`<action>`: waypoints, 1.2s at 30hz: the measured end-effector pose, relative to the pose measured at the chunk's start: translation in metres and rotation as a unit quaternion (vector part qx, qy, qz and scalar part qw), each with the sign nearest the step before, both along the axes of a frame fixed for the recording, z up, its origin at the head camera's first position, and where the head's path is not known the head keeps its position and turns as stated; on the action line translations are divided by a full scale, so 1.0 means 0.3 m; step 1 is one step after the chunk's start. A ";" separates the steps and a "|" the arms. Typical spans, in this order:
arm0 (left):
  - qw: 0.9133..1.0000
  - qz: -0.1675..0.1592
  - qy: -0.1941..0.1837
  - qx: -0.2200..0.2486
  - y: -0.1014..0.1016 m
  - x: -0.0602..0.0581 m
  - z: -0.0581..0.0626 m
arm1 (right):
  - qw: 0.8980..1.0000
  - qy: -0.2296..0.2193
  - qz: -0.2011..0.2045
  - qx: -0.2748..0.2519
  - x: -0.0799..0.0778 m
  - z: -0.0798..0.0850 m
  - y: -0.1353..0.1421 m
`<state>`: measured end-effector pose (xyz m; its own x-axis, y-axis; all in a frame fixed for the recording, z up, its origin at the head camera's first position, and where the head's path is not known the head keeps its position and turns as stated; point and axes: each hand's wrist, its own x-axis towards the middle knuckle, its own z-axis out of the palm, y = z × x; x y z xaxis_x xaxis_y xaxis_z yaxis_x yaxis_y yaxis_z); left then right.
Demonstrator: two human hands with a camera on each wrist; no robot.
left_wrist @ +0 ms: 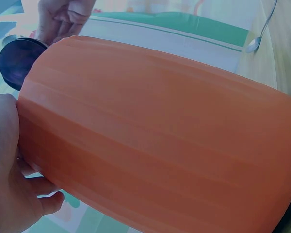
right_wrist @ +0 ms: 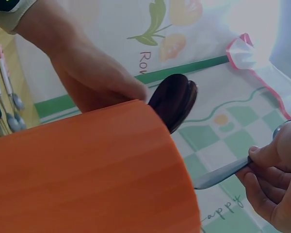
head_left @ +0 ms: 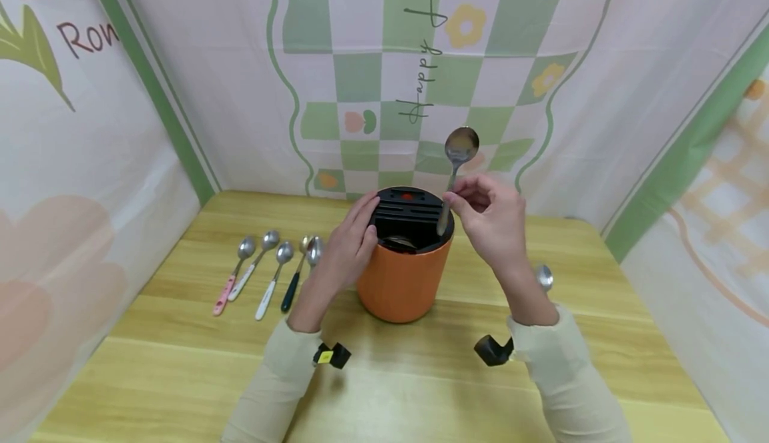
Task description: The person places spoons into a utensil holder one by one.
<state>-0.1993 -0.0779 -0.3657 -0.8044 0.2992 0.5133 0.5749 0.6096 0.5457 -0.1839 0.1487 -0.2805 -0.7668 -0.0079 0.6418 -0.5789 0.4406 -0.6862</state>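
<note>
An orange utensil holder (head_left: 404,283) with a black slotted top stands upright on the table. My left hand (head_left: 345,249) rests on its left upper side, fingers extended along the rim. My right hand (head_left: 495,219) pinches a metal spoon (head_left: 461,146) by its handle between thumb and fingers. The bowl points up, and the handle's end hangs at the right of the holder's opening. Dark oval pieces (right_wrist: 172,102) stick out past the rim in the right wrist view; their kind cannot be made out.
Several spoons lie left of the holder, among them a pink-handled spoon (head_left: 225,293) and a white-handled spoon (head_left: 266,299). Another spoon (head_left: 544,276) lies to the right, partly behind the right forearm. A printed curtain (head_left: 240,96) stands behind the wooden table (head_left: 180,369).
</note>
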 end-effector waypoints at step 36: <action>1.000 0.002 0.004 -0.005 -0.002 -0.007 0.000 | 0.995 -0.041 0.069 0.061 -0.021 -0.121 -0.062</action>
<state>-0.2013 -0.0784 -0.3656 -0.8014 0.3008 0.5169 0.5769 0.6170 0.5353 -0.1903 0.1303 -0.3169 -0.8032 -0.1901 0.5645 -0.5832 0.4439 -0.6803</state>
